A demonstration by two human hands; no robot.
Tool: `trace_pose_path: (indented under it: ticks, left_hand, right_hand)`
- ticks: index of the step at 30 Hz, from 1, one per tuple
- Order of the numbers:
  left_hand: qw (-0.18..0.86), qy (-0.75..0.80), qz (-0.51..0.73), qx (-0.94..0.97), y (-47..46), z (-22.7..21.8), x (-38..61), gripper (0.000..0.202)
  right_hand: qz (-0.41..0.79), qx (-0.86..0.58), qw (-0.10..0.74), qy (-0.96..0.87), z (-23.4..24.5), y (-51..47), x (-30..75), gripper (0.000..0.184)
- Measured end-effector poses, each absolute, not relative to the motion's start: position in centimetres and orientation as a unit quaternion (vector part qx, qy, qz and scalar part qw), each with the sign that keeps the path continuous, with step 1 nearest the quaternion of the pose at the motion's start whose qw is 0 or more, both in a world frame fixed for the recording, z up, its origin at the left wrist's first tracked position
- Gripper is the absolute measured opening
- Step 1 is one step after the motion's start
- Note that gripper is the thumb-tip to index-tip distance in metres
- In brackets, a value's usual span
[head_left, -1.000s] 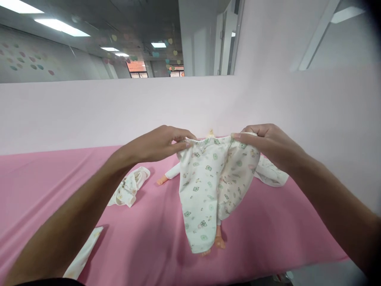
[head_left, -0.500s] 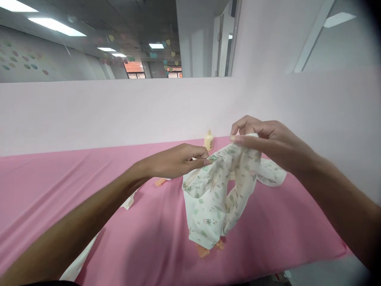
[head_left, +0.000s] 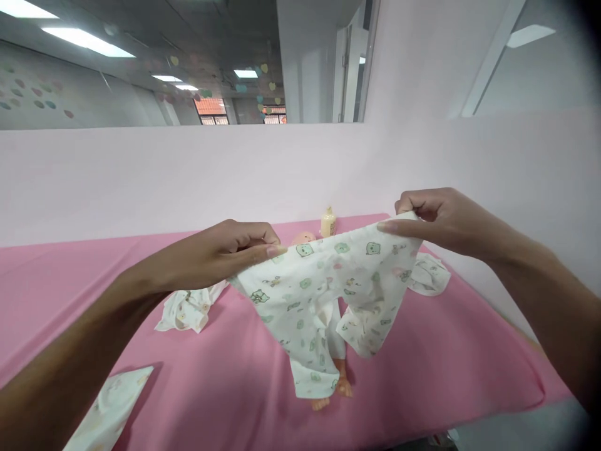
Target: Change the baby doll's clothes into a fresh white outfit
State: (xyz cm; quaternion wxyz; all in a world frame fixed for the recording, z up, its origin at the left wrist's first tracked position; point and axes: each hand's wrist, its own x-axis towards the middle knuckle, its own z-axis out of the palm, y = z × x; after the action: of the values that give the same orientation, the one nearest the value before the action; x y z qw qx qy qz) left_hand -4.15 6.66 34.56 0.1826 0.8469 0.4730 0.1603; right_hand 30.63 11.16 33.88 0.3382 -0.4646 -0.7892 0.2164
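A pair of white baby pants (head_left: 305,294) with green printed figures is stretched wide by the waistband between my two hands. My left hand (head_left: 225,250) pinches the left end of the waistband between thumb and fingers. At the other end, my right hand (head_left: 451,222) grips the waistband the same way, slightly higher. Both legs hang down, the right one bunched. Behind the pants lies a baby doll, mostly hidden; its feet (head_left: 344,381) show below the hem and part of its head (head_left: 304,238) shows above the waistband.
A cream pump bottle (head_left: 328,222) stands by the wall. On the pink-covered table (head_left: 225,388) lie a crumpled printed garment (head_left: 185,310) at left, a folded white printed item (head_left: 113,407) at front left and a white printed cloth (head_left: 429,275) at right.
My hands have moved apart, the left one leftward and the right one slightly right. The gathered waistband is now pulled out wide, and the pants are spread flat.
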Motion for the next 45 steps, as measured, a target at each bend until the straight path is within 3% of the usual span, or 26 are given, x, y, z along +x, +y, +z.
trace_pose_path:
  ticks: [7, 10, 13, 18, 23, 28, 33, 40, 45]
  left_hand:
    - [0.220, 0.473, 0.221, 0.824, 6.0, 35.7, -4.2, 0.029]
    - [0.291, 0.427, 0.283, 0.808, 6.4, 35.6, -3.9, 0.035]
    - [0.328, 0.406, 0.258, 0.813, 6.7, 35.8, -3.9, 0.032]
    - [0.188, 0.453, 0.169, 0.855, 6.5, 36.6, -4.2, 0.025]
    - [0.136, 0.469, 0.212, 0.846, 6.1, 37.2, -4.0, 0.029]
    - [0.162, 0.516, 0.285, 0.791, 6.2, 36.9, -2.4, 0.034]
    - [0.324, 0.522, 0.353, 0.706, 7.1, 36.9, 1.3, 0.041]
    - [0.385, 0.434, 0.366, 0.727, 6.9, 36.5, 5.1, 0.030]
    - [0.387, 0.403, 0.365, 0.745, 5.9, 36.0, 6.0, 0.031]
  right_hand:
    - [0.154, -0.476, 0.338, -0.797, 34.4, 11.5, 30.0, 0.050]
    - [0.183, -0.478, 0.314, -0.800, 34.1, 11.7, 29.9, 0.048]
    - [0.247, -0.463, 0.288, -0.801, 33.9, 11.7, 30.4, 0.045]
    - [0.344, -0.397, 0.234, -0.818, 34.1, 12.1, 32.0, 0.037]
    - [0.335, -0.406, 0.219, -0.821, 33.4, 12.7, 32.1, 0.030]
    - [0.315, -0.459, 0.319, -0.767, 32.8, 11.8, 30.4, 0.041]
    - [0.360, -0.478, 0.413, -0.687, 33.3, 9.2, 27.6, 0.045]
    - [0.332, -0.459, 0.458, -0.685, 33.4, 6.4, 25.1, 0.037]
    - [0.373, -0.420, 0.442, -0.699, 33.1, 6.1, 25.3, 0.028]
